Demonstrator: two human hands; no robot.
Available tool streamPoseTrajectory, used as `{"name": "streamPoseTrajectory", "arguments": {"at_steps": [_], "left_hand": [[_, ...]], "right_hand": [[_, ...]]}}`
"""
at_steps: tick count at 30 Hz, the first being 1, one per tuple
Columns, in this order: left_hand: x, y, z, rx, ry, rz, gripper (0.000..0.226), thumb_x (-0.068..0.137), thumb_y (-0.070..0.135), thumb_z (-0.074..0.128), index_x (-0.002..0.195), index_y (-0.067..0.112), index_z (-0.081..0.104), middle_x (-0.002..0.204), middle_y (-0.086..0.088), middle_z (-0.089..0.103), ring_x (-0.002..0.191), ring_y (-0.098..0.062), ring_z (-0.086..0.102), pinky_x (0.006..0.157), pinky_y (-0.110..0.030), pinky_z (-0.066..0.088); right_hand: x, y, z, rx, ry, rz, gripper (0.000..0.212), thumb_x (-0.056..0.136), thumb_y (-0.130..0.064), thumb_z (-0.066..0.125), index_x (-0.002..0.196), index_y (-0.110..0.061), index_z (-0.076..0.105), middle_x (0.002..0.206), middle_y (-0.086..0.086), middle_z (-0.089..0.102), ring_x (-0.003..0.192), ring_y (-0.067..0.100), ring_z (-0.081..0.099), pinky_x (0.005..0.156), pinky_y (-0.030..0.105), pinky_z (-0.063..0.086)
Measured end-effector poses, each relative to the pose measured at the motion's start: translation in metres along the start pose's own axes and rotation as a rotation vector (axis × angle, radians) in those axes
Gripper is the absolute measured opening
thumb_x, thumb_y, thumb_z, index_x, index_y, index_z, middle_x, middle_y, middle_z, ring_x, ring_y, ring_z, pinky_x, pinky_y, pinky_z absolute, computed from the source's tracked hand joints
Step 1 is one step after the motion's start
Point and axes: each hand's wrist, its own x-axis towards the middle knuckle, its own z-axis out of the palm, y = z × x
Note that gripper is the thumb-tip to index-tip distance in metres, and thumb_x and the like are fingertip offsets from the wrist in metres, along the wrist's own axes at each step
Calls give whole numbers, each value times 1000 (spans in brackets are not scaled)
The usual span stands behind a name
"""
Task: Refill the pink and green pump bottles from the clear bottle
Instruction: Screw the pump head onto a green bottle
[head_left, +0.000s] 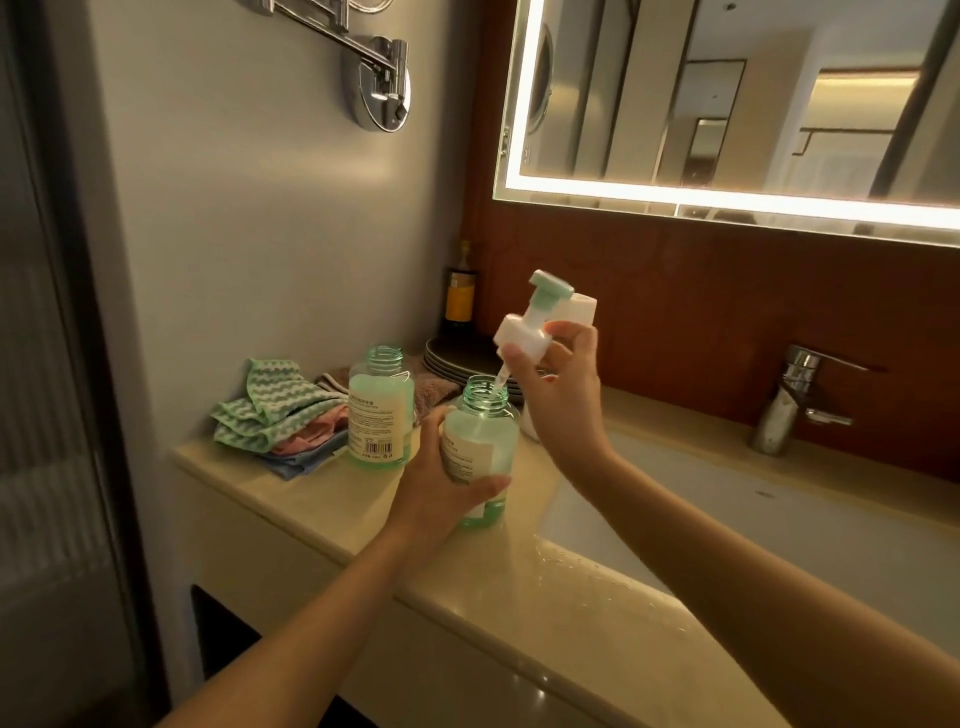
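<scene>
Nearest the camera, two bare forearms reach in over the beige stone surface (322, 499). The left hand (441, 483) wraps around the lower body of a green pump bottle (480, 447), its fingers (485, 486) closed across the front and the thumb up along the bottle's left side. The bottle has no cap on, its threaded neck open, and it is held slightly tilted at the edge of the sink (727, 525). A pale label shows under the fingers; its print is too small to read.

Just above it, the right hand (558, 379) pinches a white pump head (524, 332) with a green top, thumb and fingers closed on its collar. The pump is tilted, and its thin tube points down into the open neck of the held bottle.

Just left of the left hand, a second green bottle (382, 410) stands upright on the surface, also uncapped, touching neither hand. Its white label carries lines of small text and a barcode near the bottom, none of it legible.

Further left lies a pile of folded cloths (280, 415). Behind the bottles sits a stack of dark plates (457, 356), and in the corner a dark bottle (460, 291) with a yellow label, its writing unreadable. A chrome tap (789, 400) stands right of the sink, below a lit mirror (727, 104).
</scene>
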Motion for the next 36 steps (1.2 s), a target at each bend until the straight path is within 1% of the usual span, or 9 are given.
{"name": "streamPoseTrajectory", "arguments": {"at_steps": [2, 7, 12, 16, 24, 27, 29, 32, 36], "left_hand": [[0, 1, 0, 1, -12, 3, 90, 67, 22, 80, 135, 33, 23, 125, 8, 49, 112, -12, 50, 93, -29, 47], [2, -1, 1, 1, -15, -13, 91, 66, 23, 81, 136, 32, 23, 125, 8, 50, 113, -12, 50, 95, -33, 47], [2, 1, 1, 13, -17, -18, 91, 68, 23, 80, 137, 32, 21, 120, 14, 46, 108, -6, 46, 88, -22, 42], [2, -1, 1, -18, -12, -23, 92, 66, 23, 81, 137, 34, 23, 121, 13, 48, 111, -8, 48, 90, -25, 44], [2, -2, 1, 3, -10, -6, 91, 67, 24, 80, 137, 31, 22, 126, 10, 47, 112, -7, 45, 91, -24, 43], [3, -2, 1, 18, -4, -4, 91, 66, 24, 81, 136, 31, 24, 124, 10, 49, 113, -10, 48, 92, -26, 45], [3, -4, 1, 15, -2, -3, 91, 65, 26, 82, 136, 31, 25, 125, 8, 51, 115, -13, 50, 96, -35, 47], [3, -4, 1, 17, -5, 3, 90, 64, 26, 81, 136, 30, 26, 126, 7, 51, 114, -13, 51, 97, -39, 47], [3, -4, 1, 4, 0, 7, 89, 66, 23, 81, 135, 31, 25, 125, 8, 50, 114, -12, 49, 94, -31, 46]], "right_hand": [[-6, 5, 6, -56, -67, 0, 41, 84, -26, 65, 113, -20, 37, 112, -3, 57, 102, 15, 60, 89, 39, 53], [-10, 7, 12, -98, -127, 0, 38, 86, -26, 63, 110, -23, 33, 124, 3, 55, 106, 14, 54, 91, 33, 49], [-8, 7, 19, -107, -151, 4, 37, 86, -25, 62, 108, -23, 33, 116, -2, 54, 105, 14, 54, 88, 32, 50], [-11, 13, 15, -76, -141, -6, 36, 86, -22, 63, 107, -20, 34, 117, 0, 54, 110, 16, 55, 90, 34, 51], [-17, 21, 11, -175, -187, 27, 39, 82, -31, 65, 106, -19, 36, 108, -8, 46, 103, 9, 48, 76, 14, 42], [-13, 14, 9, -137, -184, 62, 50, 84, -42, 60, 122, -21, 34, 121, -3, 47, 115, 16, 49, 88, 25, 43], [-9, 13, 10, -98, -266, 113, 59, 89, -41, 54, 138, -22, 28, 134, -3, 44, 122, 15, 45, 98, 32, 41], [-15, 20, 11, -81, -361, 115, 51, 96, -37, 41, 143, -22, 30, 133, -2, 48, 121, 17, 48, 100, 37, 44], [-23, 25, -2, -279, -226, -76, 38, 97, -31, 40, 131, -18, 48, 118, -7, 54, 103, 4, 47, 78, 8, 39]]}}
